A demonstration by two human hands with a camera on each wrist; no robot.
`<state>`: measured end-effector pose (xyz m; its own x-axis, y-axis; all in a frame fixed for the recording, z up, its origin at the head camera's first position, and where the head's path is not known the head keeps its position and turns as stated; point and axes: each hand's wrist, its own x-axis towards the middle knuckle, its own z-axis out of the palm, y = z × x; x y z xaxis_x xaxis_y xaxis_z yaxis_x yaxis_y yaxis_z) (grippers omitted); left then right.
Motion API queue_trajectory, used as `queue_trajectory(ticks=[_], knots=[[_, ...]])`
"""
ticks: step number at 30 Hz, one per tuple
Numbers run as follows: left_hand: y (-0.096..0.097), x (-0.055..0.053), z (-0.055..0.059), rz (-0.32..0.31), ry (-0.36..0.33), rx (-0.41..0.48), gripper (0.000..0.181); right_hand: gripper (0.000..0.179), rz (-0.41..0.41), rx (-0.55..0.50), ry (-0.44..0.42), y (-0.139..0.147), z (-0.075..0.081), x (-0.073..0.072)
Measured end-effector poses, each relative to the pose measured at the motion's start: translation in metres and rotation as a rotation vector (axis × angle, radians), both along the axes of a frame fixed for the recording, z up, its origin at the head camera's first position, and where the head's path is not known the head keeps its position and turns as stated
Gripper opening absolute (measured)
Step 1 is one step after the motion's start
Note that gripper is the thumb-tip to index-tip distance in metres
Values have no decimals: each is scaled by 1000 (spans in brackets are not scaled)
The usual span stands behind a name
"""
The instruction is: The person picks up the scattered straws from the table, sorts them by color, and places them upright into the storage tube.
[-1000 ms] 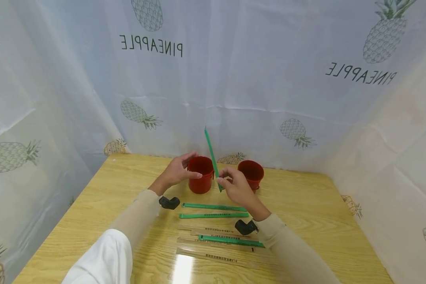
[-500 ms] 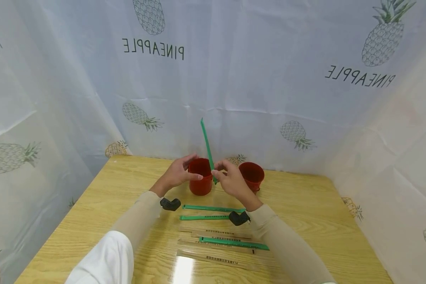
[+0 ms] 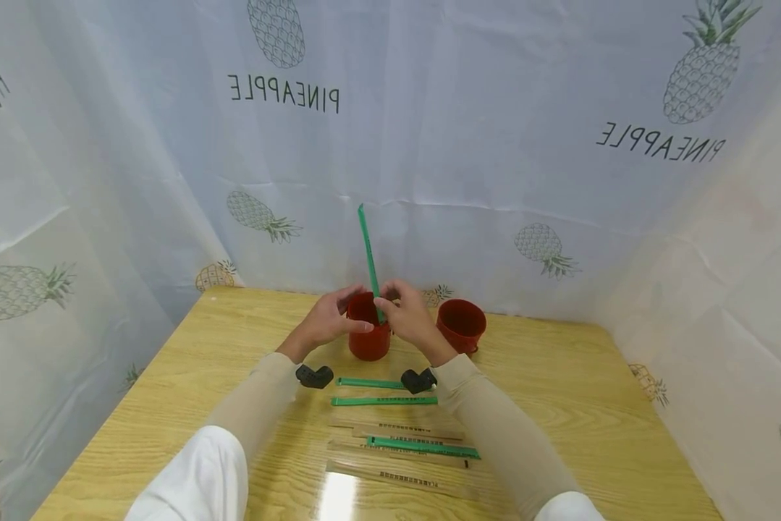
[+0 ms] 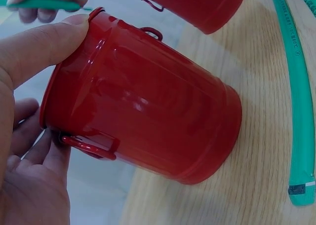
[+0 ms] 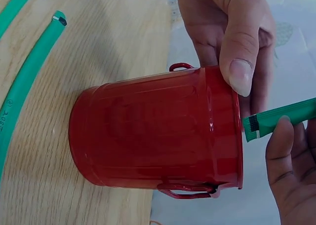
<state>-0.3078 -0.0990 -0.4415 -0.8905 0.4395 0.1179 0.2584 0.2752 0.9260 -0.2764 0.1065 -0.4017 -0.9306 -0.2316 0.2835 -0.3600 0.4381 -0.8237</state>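
A small red bucket (image 3: 369,344) with side loops stands upright on the wooden table. My left hand (image 3: 328,318) holds its rim, thumb on the near side and fingers round the far side. Between thumb and fingers, my right hand (image 3: 411,318) pinches a long green wrapped straw (image 3: 368,250) near its lower end. The straw points up, leaning slightly left, and its lower end overlaps the bucket's mouth in the head view. In the right wrist view, the straw's dark-banded end (image 5: 253,128) is right at the rim. The inside of the bucket is mostly hidden there.
A second red bucket (image 3: 462,329) stands to the right. Nearer lie several wrapped straws, green ones (image 3: 383,401) and brown ones (image 3: 399,477), laid crosswise on the table (image 3: 559,405). A pineapple-print curtain (image 3: 429,145) closes off the back and sides.
My right hand has moved left with the green straw, from beside the bucket to over its mouth. The left hand stays on the rim.
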Motion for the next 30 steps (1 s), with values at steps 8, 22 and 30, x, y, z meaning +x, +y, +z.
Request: queue_trajectory(ticks=[8, 22, 30], knots=[[-1, 3, 1, -1, 2, 6, 92, 6, -6, 17, -12, -10, -4, -10], [0, -1, -2, -15, 4, 33, 92, 4, -31, 58, -40, -20, -6, -18], [0, -3, -2, -22, 15, 23, 91, 5, -50, 91, -63, -25, -10, -23]])
